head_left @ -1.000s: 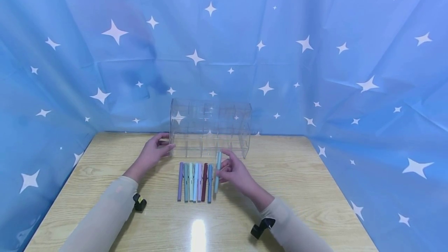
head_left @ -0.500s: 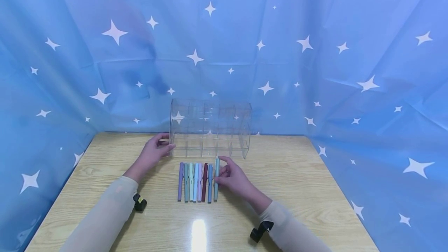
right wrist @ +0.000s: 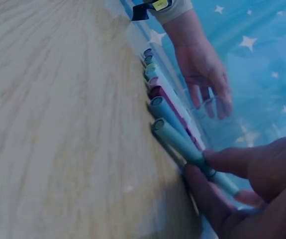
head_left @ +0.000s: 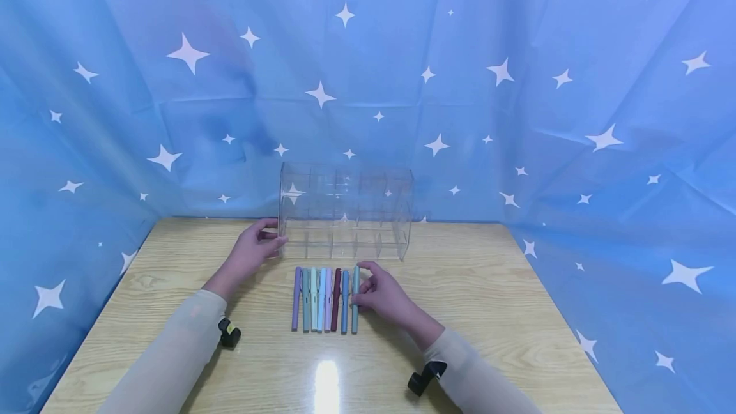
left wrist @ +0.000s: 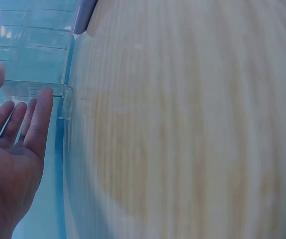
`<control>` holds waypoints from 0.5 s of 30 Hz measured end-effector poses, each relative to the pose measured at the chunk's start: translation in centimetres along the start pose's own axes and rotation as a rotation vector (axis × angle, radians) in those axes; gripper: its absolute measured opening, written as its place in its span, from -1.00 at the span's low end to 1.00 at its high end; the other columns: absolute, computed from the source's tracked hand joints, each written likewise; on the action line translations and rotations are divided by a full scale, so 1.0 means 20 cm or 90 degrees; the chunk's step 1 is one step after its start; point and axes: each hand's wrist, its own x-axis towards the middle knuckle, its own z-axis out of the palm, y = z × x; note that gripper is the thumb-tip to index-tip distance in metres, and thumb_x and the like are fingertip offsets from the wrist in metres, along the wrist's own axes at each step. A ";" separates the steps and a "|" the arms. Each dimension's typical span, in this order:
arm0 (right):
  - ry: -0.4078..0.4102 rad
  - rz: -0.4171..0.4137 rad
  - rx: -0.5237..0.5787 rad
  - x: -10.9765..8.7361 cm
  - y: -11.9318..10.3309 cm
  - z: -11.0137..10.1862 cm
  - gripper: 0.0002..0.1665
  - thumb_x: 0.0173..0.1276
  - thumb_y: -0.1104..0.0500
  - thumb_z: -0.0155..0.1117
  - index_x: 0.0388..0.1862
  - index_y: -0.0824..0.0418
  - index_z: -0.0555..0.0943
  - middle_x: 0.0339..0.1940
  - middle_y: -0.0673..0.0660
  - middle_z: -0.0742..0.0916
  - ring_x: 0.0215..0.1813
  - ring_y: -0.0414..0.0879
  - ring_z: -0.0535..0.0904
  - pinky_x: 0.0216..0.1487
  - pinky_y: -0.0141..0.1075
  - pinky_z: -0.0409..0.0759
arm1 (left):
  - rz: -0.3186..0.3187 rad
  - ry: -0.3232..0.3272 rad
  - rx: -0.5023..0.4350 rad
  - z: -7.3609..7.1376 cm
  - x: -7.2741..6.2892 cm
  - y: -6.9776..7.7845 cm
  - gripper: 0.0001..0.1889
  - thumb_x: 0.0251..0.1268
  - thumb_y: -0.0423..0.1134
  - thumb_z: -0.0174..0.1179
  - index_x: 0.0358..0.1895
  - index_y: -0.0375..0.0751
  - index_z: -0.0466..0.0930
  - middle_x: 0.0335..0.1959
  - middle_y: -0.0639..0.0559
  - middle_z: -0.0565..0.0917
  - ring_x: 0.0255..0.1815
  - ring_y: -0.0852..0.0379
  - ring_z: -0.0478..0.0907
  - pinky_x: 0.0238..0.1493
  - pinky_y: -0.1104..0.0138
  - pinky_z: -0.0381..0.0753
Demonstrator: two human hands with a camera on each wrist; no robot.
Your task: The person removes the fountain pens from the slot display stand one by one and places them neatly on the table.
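Note:
A teal pen (head_left: 355, 302) lies at the right end of a row of several pens (head_left: 319, 299) in purple, teal, pale green, light blue, pink, dark red and blue. My right hand (head_left: 385, 292) pinches this teal pen between thumb and fingers; in the right wrist view the pen (right wrist: 175, 139) slants close over the wood beside the blue pen (right wrist: 167, 113). My left hand (head_left: 255, 248) rests at the left side of a clear compartment organizer (head_left: 345, 251). In the left wrist view the left hand (left wrist: 21, 144) has its fingers extended against the organizer's edge.
The organizer stands upright at the back of the wooden table (head_left: 489, 312), just behind the pens. A blue star-patterned curtain (head_left: 368, 82) hangs behind and at both sides. Black cameras (head_left: 230, 333) sit on both wrists.
My right hand has brought the teal pen down and slightly nearer to me, lining it up beside the blue pen. My left hand has stayed at the organizer.

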 end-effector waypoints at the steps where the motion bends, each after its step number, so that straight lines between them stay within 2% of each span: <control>1: 0.002 0.003 -0.015 0.00 -0.01 0.00 0.08 0.35 0.35 0.64 0.74 0.30 0.27 -0.18 0.18 0.75 -0.21 -0.05 0.73 -0.12 -0.20 0.89 | -0.002 0.000 -0.002 0.00 0.00 0.00 -0.33 0.63 -0.17 0.40 0.63 -0.30 0.36 0.37 -0.39 0.58 0.34 -0.29 0.63 0.18 0.11 0.87; 5: 0.010 0.018 -0.075 0.00 -0.04 0.01 0.05 0.31 0.31 0.68 0.69 0.31 0.34 -0.23 0.12 0.76 -0.23 -0.06 0.70 -0.14 -0.22 0.83 | -0.001 -0.002 -0.006 0.00 0.00 0.00 -0.32 0.65 -0.18 0.37 0.65 -0.34 0.33 0.39 -0.42 0.57 0.36 -0.32 0.61 0.22 0.03 0.86; 15: 0.013 0.053 -0.130 0.00 -0.11 0.02 0.03 0.30 0.32 0.70 0.67 0.34 0.37 -0.29 0.10 0.75 -0.28 -0.06 0.68 -0.20 -0.22 0.75 | 0.013 -0.007 -0.012 0.00 -0.01 0.01 -0.31 0.64 -0.21 0.37 0.65 -0.38 0.31 0.41 -0.45 0.54 0.38 -0.34 0.60 0.23 0.00 0.85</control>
